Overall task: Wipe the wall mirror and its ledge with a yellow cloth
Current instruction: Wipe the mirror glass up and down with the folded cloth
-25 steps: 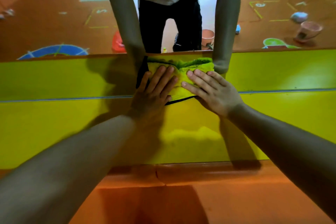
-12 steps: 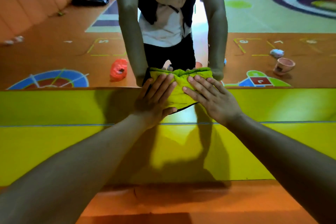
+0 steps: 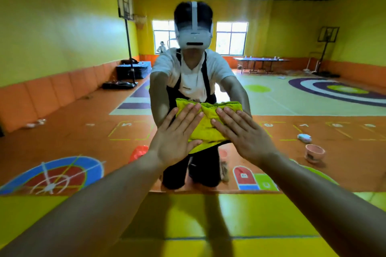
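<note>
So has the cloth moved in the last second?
Yes, upward: the yellow cloth, then at the ledge under the mirror, now sits well above that ledge.

White paint on the orange floor (image 3: 62,135) is the only writing. Left of centre, a yellow-outlined square (image 3: 130,130) holds a figure that reads like a 5, seen reversed. In the row of squares at right, one mark (image 3: 268,125) resembles a 9 or an e. The next mark (image 3: 304,125) looks like a 1 or a 7, and those farther right are too blurred to read. Lower down, a red panel (image 3: 243,175) shows a B and the green panel (image 3: 265,184) beside it a C.
</note>
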`<state>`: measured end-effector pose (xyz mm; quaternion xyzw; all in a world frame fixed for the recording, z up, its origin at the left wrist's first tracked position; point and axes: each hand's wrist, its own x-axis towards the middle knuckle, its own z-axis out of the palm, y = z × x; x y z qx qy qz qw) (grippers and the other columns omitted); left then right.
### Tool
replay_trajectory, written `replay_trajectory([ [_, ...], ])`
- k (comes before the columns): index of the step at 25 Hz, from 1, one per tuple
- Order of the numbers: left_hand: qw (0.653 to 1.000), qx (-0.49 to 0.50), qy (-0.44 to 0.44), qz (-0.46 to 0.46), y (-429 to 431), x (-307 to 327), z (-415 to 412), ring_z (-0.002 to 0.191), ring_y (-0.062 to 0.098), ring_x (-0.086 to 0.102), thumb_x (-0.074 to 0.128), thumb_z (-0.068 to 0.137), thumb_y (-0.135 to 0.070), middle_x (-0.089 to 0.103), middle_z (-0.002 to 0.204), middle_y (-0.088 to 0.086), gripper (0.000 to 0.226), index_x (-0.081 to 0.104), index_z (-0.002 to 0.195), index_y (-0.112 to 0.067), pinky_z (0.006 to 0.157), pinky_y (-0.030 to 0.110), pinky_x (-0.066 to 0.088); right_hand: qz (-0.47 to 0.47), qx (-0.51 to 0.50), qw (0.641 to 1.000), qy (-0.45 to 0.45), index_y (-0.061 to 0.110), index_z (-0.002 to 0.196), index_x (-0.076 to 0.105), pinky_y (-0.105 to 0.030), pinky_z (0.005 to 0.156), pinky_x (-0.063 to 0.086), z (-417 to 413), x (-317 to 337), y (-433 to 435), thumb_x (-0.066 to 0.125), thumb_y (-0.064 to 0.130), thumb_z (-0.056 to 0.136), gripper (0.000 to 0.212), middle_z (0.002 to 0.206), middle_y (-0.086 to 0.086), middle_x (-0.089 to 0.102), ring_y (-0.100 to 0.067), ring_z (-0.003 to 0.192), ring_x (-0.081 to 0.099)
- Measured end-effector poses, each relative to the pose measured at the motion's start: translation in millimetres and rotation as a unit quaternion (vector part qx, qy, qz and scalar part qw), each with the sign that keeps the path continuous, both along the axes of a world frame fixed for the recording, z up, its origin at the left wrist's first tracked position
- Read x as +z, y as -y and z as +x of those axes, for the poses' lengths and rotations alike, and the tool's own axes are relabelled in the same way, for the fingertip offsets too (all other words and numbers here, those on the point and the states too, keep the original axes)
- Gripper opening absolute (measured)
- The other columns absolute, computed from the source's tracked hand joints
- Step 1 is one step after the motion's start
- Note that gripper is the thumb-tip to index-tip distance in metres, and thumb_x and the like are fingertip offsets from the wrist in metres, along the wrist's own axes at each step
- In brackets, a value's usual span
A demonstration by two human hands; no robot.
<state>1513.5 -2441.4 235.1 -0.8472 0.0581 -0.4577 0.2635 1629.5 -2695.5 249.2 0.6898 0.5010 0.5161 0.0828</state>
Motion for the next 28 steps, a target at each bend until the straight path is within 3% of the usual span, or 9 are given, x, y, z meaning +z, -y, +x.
replay_trajectory([
  [3, 0.999, -0.002, 0.026, 0.023, -0.8, 72.3, 4.6, 0.159, 0.026, 0.01, 0.037, 0.106, -0.061, 0.01, 0.172, 0.009, 0.08, 0.016, 0.164, -0.01, 0.126, 0.05, 0.02, 0.014, -0.002, 1.0, 0.02, 0.017, 0.164, 0.019, -0.046, 0.123, 0.03, 6.0, 67.5, -0.2, 0.037, 0.01, 0.098, 0.069, 0.171, -0.01, 0.014, -0.025, 0.158, 0.015],
  [12, 0.996, 0.008, 0.058, 0.065, -4.6, 272.2, 13.9, 0.159, 0.025, 0.007, 0.029, 0.106, -0.059, 0.008, 0.172, 0.009, 0.077, 0.017, 0.164, -0.009, 0.126, 0.05, 0.02, 0.051, -0.015, 0.997, 0.054, 0.015, 0.163, 0.018, -0.046, 0.125, 0.021, 17.2, 254.7, -5.5, 0.037, 0.011, 0.094, 0.072, 0.171, -0.01, 0.013, -0.027, 0.158, 0.012],
  [14, 0.996, 0.01, 0.059, 0.07, -7.3, 315.3, 13.3, 0.16, 0.024, 0.005, 0.024, 0.107, -0.058, 0.006, 0.172, 0.009, 0.075, 0.015, 0.164, -0.01, 0.127, 0.05, 0.019, 0.052, -0.031, 0.996, 0.065, 0.016, 0.164, 0.012, -0.044, 0.126, 0.014, 16.7, 296.2, -8.1, 0.051, 0.018, 0.094, 0.08, 0.172, -0.011, 0.008, -0.027, 0.159, 0.008],
  [17, 0.995, 0.009, 0.058, 0.079, -11.2, 377.6, 10.0, 0.16, 0.022, 0.001, 0.021, 0.107, -0.057, 0.003, 0.173, 0.007, 0.074, 0.013, 0.164, -0.012, 0.127, 0.049, 0.016, 0.057, -0.056, 0.996, 0.046, 0.017, 0.164, 0.009, -0.039, 0.128, 0.004, 16.0, 356.9, -12.5, 0.081, 0.039, 0.082, 0.112, 0.172, -0.009, 0.004, -0.025, 0.159, 0.006],
  [21, 0.994, -0.002, 0.073, 0.08, -15.3, 451.2, 13.7, 0.16, 0.021, 0.004, 0.022, 0.106, -0.057, 0.005, 0.173, 0.006, 0.073, 0.016, 0.164, -0.012, 0.128, 0.048, 0.016, 0.072, -0.026, 0.995, 0.059, 0.019, 0.164, 0.018, -0.037, 0.126, 0.004, 22.1, 433.0, -15.3, 0.073, 0.029, 0.087, 0.095, 0.171, -0.008, 0.012, -0.026, 0.158, 0.011],
  [25, 0.994, 0.007, 0.084, 0.072, -16.6, 513.1, 22.1, 0.159, 0.018, -0.007, 0.015, 0.107, -0.059, -0.005, 0.173, 0.003, 0.074, 0.008, 0.165, -0.015, 0.129, 0.045, 0.006, 0.049, -0.044, 0.997, 0.038, 0.024, 0.165, 0.003, -0.038, 0.129, 0.001, 26.6, 498.4, -12.3, 0.062, 0.036, 0.092, 0.094, 0.171, -0.001, -0.009, -0.018, 0.158, -0.01],
  [28, 0.996, 0.014, 0.061, 0.063, -10.2, 572.5, 20.2, 0.156, 0.013, -0.022, 0.01, 0.106, -0.06, -0.02, 0.17, 0.001, 0.073, -0.006, 0.164, -0.019, 0.128, 0.04, -0.008, 0.055, -0.045, 0.997, 0.04, 0.025, 0.164, -0.002, -0.04, 0.129, 0.002, 27.4, 552.8, -9.5, 0.056, 0.041, 0.095, 0.092, 0.171, 0.0, -0.013, -0.018, 0.158, -0.013],
])
